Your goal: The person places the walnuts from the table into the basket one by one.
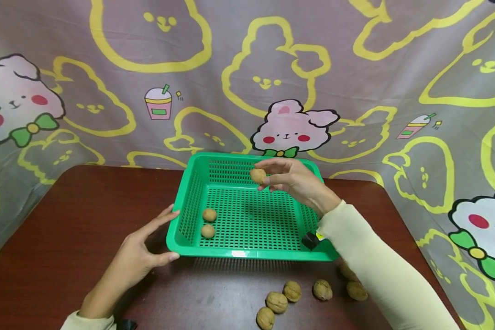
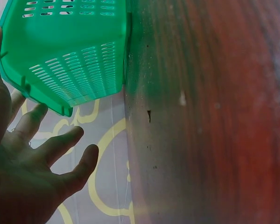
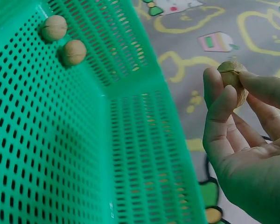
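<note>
The walnut [image 1: 257,176] was held up toward the 12 o'clock side of the green plastic basket [image 1: 244,253], pinched between the thumb and fingertips of the right hand [image 1: 294,181], which reached in from 4 o'clock, its fingers pointing toward 9. In the right wrist view the walnut's seam ran roughly from 9 to 3 o'clock near its top, and its visible part stretched from about 11 toward 5; fingers covered some of the shell, so its true long axis could not be told. The left hand [image 1: 134,259] gripped nothing: thumb and fingers were spread wide, touching the basket's rim around its 8 o'clock corner. The basket sat mouth upward, its long axis lying from 9 to 3 o'clock. Inside, toward 8 o'clock, lay two walnuts, the far one [image 1: 209,215] at 12 o'clock from the near one [image 1: 208,231], just beside each other on the slotted floor. Outside it, around 5 o'clock, six loose walnuts [image 1: 277,302] rested on the dark brown surface [image 1: 86,229]; three made a slanting row from 7 to 1 o'clock, and two lay beside the pale right sleeve [image 1: 379,256], one partly hidden. A cartoon-printed cloth [image 1: 214,91] hung at 12 o'clock.
</note>
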Demonstrator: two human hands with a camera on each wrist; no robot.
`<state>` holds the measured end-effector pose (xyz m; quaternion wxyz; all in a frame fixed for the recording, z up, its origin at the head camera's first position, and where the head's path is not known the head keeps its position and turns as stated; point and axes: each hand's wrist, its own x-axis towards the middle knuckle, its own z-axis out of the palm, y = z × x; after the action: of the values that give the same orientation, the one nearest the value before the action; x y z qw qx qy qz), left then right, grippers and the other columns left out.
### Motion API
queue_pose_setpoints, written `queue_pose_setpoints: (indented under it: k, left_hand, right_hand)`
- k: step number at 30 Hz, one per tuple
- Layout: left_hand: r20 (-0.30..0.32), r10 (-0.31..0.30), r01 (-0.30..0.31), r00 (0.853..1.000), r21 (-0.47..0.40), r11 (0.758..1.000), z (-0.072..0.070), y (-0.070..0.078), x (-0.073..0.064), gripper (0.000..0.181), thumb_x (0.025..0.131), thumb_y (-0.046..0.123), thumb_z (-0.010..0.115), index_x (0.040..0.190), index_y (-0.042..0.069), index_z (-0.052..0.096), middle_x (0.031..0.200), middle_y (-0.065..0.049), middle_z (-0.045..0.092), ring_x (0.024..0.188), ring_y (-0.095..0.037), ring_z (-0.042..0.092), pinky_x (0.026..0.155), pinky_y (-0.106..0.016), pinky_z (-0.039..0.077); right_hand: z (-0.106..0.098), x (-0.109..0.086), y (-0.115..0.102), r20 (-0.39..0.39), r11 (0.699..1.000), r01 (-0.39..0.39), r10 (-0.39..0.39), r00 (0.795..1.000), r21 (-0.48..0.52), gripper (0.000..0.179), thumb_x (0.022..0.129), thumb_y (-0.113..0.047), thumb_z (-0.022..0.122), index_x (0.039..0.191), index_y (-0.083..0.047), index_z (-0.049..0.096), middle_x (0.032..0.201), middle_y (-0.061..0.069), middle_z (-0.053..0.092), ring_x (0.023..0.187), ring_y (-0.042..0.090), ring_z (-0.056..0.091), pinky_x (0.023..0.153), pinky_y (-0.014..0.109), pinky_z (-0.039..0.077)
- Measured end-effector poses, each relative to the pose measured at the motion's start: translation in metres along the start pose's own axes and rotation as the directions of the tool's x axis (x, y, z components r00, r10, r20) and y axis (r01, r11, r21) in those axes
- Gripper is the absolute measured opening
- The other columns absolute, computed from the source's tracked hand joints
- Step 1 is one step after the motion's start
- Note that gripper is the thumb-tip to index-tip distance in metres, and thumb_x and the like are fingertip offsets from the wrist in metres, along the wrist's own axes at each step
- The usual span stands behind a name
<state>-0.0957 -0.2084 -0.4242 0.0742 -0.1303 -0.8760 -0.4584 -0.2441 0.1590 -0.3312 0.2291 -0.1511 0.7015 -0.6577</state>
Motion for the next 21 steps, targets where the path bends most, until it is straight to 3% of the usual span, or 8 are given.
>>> queue_pose_setpoints:
  k: [8, 13, 21]
  left_hand:
    - [-0.003, 0.007, -0.007, 1.000, 0.000, 1.000, 0.000, -0.001, 0.001, 0.089, 0.071, 0.020, 0.097, 0.150, 0.031, 0.057, 0.163, 0.001, 0.049, 0.135, 0.019, 0.037, 0.101, -0.001, 0.027]
    - [-0.010, 0.007, -0.006, 1.000, 0.017, 1.000, 0.000, 0.000, 0.001, 0.091, 0.069, 0.019, 0.098, 0.150, 0.032, 0.057, 0.163, 0.003, 0.049, 0.135, 0.019, 0.037, 0.101, -0.001, 0.028]
    - [-0.007, -0.002, 0.002, 1.000, 0.022, 1.000, 0.001, 0.000, 0.001, 0.091, 0.070, 0.020, 0.098, 0.150, 0.032, 0.057, 0.163, 0.003, 0.048, 0.135, 0.019, 0.037, 0.100, -0.002, 0.028]
  right_hand:
    - [0.022, 0.043, 0.015, 0.054, 0.999, -0.051, 0.050, 0.997, 0.016, 0.040, 0.096, 0.000, 0.069, 0.136, -0.002, 0.065, 0.131, 0.011, 0.071, 0.093, 0.026, 0.076, 0.088, 0.035, 0.058]
    - [0.036, 0.065, 0.024, 0.099, 0.998, -0.056, 0.056, 0.993, -0.006, 0.041, 0.097, 0.001, 0.068, 0.138, -0.002, 0.064, 0.123, 0.009, 0.074, 0.096, 0.027, 0.076, 0.082, 0.033, 0.055]
    - [0.058, 0.091, 0.047, 0.176, 0.992, -0.088, 0.103, 0.979, -0.091, 0.043, 0.099, 0.002, 0.064, 0.141, 0.000, 0.061, 0.112, 0.007, 0.075, 0.098, 0.030, 0.075, 0.096, 0.056, 0.051]
